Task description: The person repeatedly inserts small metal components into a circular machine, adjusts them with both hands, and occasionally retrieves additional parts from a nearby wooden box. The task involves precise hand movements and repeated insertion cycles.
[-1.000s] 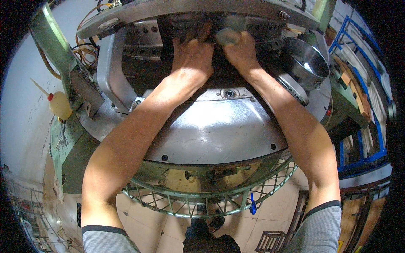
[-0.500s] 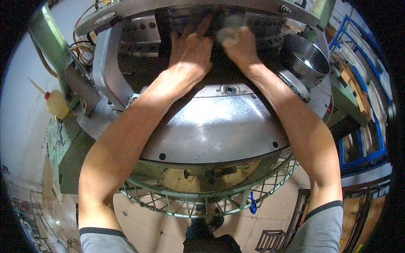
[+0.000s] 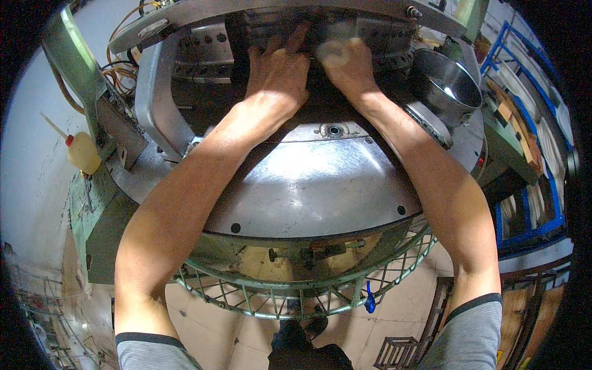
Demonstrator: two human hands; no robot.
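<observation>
Both arms reach into the dark gap of a round metal machine, over its curved shiny cover plate (image 3: 308,179). My left hand (image 3: 277,71) lies back up against the dark inner part, fingers spread and pointing inward; nothing shows in its grasp. Close beside it on the right, my right hand (image 3: 354,68) has curled fingers. A pale blurred round patch covers part of these fingers, and whatever they hold is hidden. Metal segments with dark round holes (image 3: 206,40) line the machine's inner ring on both sides of the hands.
To the right stands a round dark metal pan (image 3: 447,80). A curved metal bracket (image 3: 154,98) rises at left, near a yellowish squeeze bottle (image 3: 83,153) with a red cap. A green lattice rail (image 3: 296,296) runs below the machine; a blue rack (image 3: 536,228) stands far right.
The view has shifted very slightly. Both hands stay at nearly the same place inside the gap.
</observation>
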